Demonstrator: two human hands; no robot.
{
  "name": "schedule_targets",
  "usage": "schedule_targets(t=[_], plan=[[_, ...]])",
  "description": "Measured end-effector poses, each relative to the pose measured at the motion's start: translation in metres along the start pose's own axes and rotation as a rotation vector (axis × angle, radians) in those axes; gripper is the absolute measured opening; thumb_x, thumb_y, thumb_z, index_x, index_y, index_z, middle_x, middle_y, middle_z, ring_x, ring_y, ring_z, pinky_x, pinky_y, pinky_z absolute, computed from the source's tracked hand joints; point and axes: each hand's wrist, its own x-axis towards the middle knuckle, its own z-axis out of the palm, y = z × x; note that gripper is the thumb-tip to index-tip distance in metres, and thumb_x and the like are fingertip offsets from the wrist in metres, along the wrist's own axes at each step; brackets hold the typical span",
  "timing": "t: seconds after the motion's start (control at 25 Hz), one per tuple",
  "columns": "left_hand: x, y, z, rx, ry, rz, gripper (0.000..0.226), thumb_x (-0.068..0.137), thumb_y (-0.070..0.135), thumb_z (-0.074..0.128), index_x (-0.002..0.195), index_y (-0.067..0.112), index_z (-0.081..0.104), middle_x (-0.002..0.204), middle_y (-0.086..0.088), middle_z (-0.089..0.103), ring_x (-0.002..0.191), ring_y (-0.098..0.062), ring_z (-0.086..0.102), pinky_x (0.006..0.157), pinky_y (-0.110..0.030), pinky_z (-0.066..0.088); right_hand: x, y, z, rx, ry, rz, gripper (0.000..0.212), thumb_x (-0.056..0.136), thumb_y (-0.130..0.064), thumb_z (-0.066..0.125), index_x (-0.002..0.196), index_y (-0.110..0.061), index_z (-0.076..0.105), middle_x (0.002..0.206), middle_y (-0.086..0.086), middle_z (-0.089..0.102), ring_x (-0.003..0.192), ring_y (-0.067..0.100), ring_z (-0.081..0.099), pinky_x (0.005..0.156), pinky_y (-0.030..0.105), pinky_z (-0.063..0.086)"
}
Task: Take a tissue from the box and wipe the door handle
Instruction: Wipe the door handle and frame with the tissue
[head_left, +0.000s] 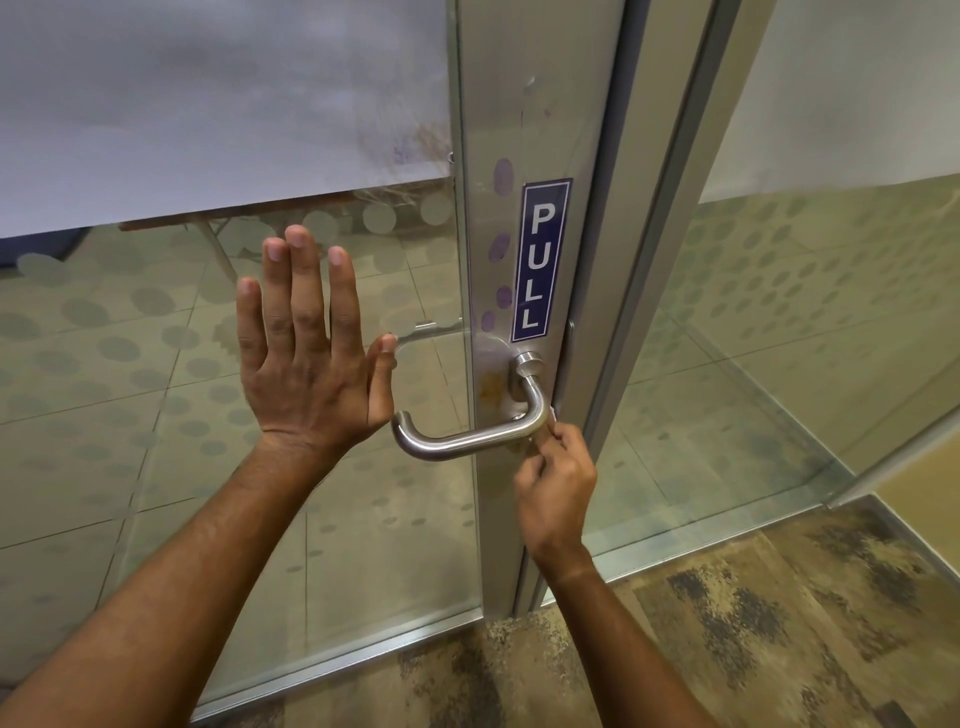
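Both hands busy: your left (306, 358) flat on glass (208, 415), right (556, 483) pinching tissue (551, 415) mid-wipe on handle (467, 439), next slide it along the bar.

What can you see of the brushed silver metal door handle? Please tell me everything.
The brushed silver metal door handle is a round tube, bent into a lever. It starts at a round base on the grey door frame, below the blue PULL sign, drops, then runs left to a curled end. The right hand presses a small white tissue against its bend.
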Motion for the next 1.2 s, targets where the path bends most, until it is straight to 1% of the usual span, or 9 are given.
schedule_targets(t=[0.12, 0.28, 0.4, 0.48, 0.6, 0.76, 0.92, 1.08, 1.2], plan=[[0.000, 0.000, -0.001, 0.000, 0.003, 0.001, 0.071, 0.098, 0.042, 0.031, 0.154, 0.001, 0.017, 0.154, -0.024, 0.013, 0.154, -0.021, -0.015, 0.125, -0.040, -0.005, 0.008, -0.010, 0.000, 0.066, 0.068, 0.081, 0.027, 0.090, 0.007, 0.060, 0.113, -0.003, 0.072, 0.089, -0.004, 0.059, 0.071, 0.000, 0.052, 0.064, 0.010, 0.045], [0.002, 0.000, -0.003, -0.012, -0.014, -0.008, 0.070, 0.098, 0.042, 0.032, 0.152, 0.000, 0.018, 0.152, -0.025, 0.014, 0.153, -0.019, -0.018, 0.125, -0.039, -0.007, 0.019, -0.020, 0.000, 0.183, 0.120, 0.016, 0.024, 0.092, -0.005, 0.066, 0.115, -0.001, 0.070, 0.089, 0.004, 0.060, 0.076, 0.008, 0.056, 0.070, 0.015, 0.052], [0.002, 0.001, -0.006, -0.013, -0.022, -0.013, 0.071, 0.098, 0.042, 0.033, 0.152, -0.001, 0.017, 0.152, -0.025, 0.014, 0.152, -0.019, -0.020, 0.125, -0.039, -0.007, 0.012, -0.018, -0.001, 0.075, 0.084, 0.092, 0.019, 0.090, 0.000, 0.066, 0.108, 0.001, 0.073, 0.084, 0.002, 0.058, 0.071, 0.007, 0.049, 0.063, 0.020, 0.048], [0.002, 0.001, -0.007, -0.011, -0.024, -0.005, 0.070, 0.098, 0.041, 0.034, 0.152, -0.002, 0.018, 0.152, -0.026, 0.015, 0.152, -0.019, -0.020, 0.125, -0.039, -0.007, 0.015, -0.019, -0.001, 0.126, 0.084, 0.139, 0.016, 0.093, -0.005, 0.065, 0.105, -0.001, 0.074, 0.081, 0.001, 0.057, 0.068, 0.008, 0.050, 0.061, 0.021, 0.045], [0.004, 0.002, -0.008, -0.022, -0.037, -0.016, 0.070, 0.098, 0.042, 0.032, 0.150, -0.003, 0.019, 0.151, -0.024, 0.015, 0.151, -0.017, -0.022, 0.124, -0.038, -0.009, 0.019, -0.028, -0.005, 0.180, 0.088, 0.084, 0.018, 0.093, -0.007, 0.066, 0.109, -0.003, 0.072, 0.087, 0.002, 0.060, 0.073, 0.004, 0.052, 0.064, 0.011, 0.048], [0.004, 0.002, -0.008, -0.024, -0.051, -0.021, 0.070, 0.098, 0.043, 0.032, 0.150, -0.002, 0.018, 0.151, -0.023, 0.015, 0.151, -0.016, -0.023, 0.124, -0.037, -0.010, 0.012, -0.022, -0.008, -0.034, -0.011, 0.003, 0.023, 0.085, 0.007, 0.066, 0.106, 0.002, 0.073, 0.096, 0.005, 0.063, 0.085, 0.006, 0.053, 0.082, 0.013, 0.049], [0.004, 0.002, -0.008, -0.027, -0.052, -0.017, 0.071, 0.099, 0.044, 0.032, 0.151, -0.002, 0.018, 0.152, -0.023, 0.014, 0.151, -0.017, -0.023, 0.124, -0.037, -0.010, 0.010, -0.005, -0.020, -0.034, -0.037, 0.042, 0.024, 0.089, 0.001, 0.063, 0.108, -0.008, 0.074, 0.093, -0.004, 0.066, 0.079, 0.001, 0.056, 0.072, -0.002, 0.041], [0.004, 0.002, -0.007, -0.021, -0.051, -0.019, 0.071, 0.099, 0.044, 0.032, 0.151, -0.002, 0.017, 0.152, -0.023, 0.014, 0.151, -0.017, -0.023, 0.124, -0.037, -0.010, -0.006, 0.010, -0.029, 0.202, 0.169, 0.237, 0.030, 0.090, 0.003, 0.061, 0.115, -0.011, 0.069, 0.101, -0.004, 0.065, 0.092, 0.005, 0.064, 0.076, 0.011, 0.055], [0.003, 0.001, -0.006, -0.006, -0.048, -0.014, 0.071, 0.099, 0.044, 0.032, 0.151, -0.001, 0.016, 0.152, -0.023, 0.014, 0.151, -0.017, -0.022, 0.124, -0.037, -0.010, -0.013, 0.009, -0.024, 0.235, 0.194, 0.152, 0.028, 0.091, 0.003, 0.061, 0.116, -0.007, 0.068, 0.104, 0.000, 0.066, 0.095, 0.009, 0.066, 0.080, 0.017, 0.057]])
